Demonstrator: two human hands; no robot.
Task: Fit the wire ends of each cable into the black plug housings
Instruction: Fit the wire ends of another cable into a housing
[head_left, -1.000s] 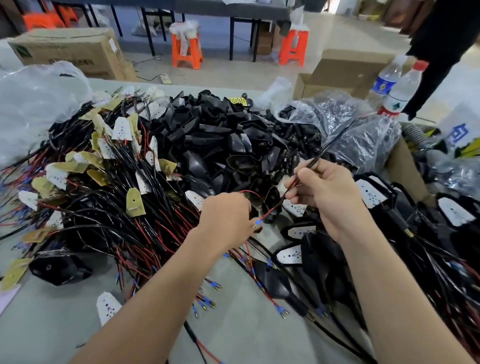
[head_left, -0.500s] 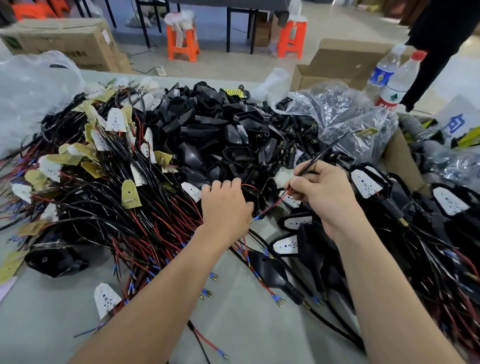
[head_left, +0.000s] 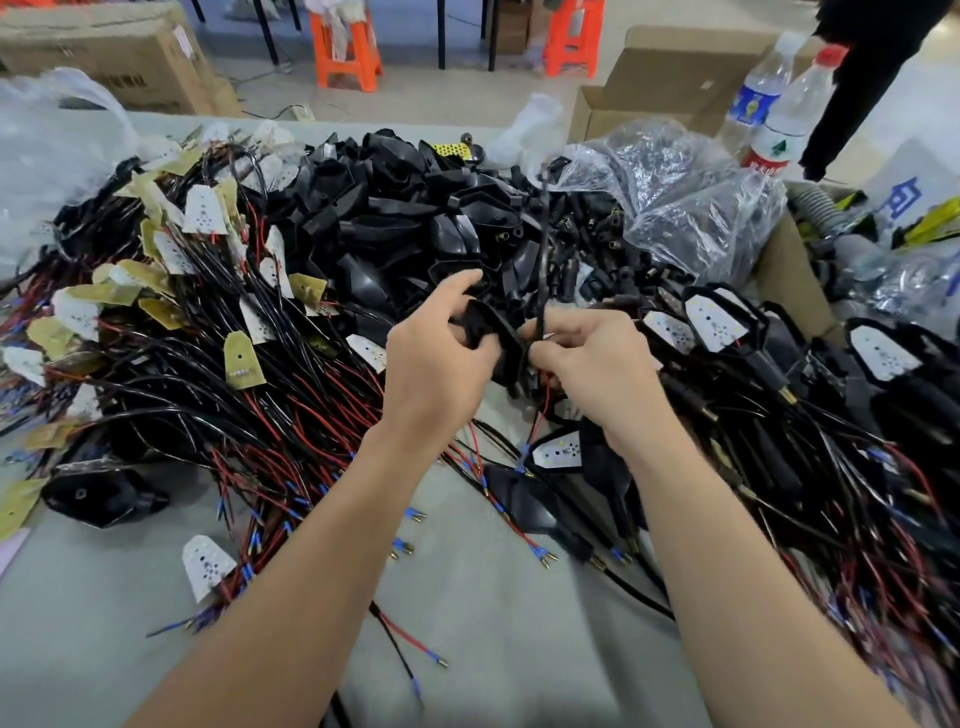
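My left hand (head_left: 439, 358) grips a black plug housing (head_left: 498, 338) lifted above the table's middle. Right beside it, my right hand (head_left: 592, 364) pinches a black cable (head_left: 543, 249) that stands up from my fingers, with its red wire (head_left: 545, 395) hanging below. Cable and housing meet between my hands; the exact contact is hidden by my fingers. A heap of empty black housings (head_left: 415, 218) lies behind. Loose cables with red and black wires (head_left: 270, 415) and white and yellow tags cover the left.
Housings with white tags and cables (head_left: 779, 374) pile up on the right. Clear plastic bags (head_left: 691, 208), a cardboard box (head_left: 670, 78) and two water bottles (head_left: 779, 114) stand at the back right. A person in black (head_left: 872, 78) stands at the far right. Grey table surface (head_left: 519, 649) shows between my forearms.
My left hand went into the heap and came up gripping a black housing. My right hand swung the cable upright and brought it against the housing.
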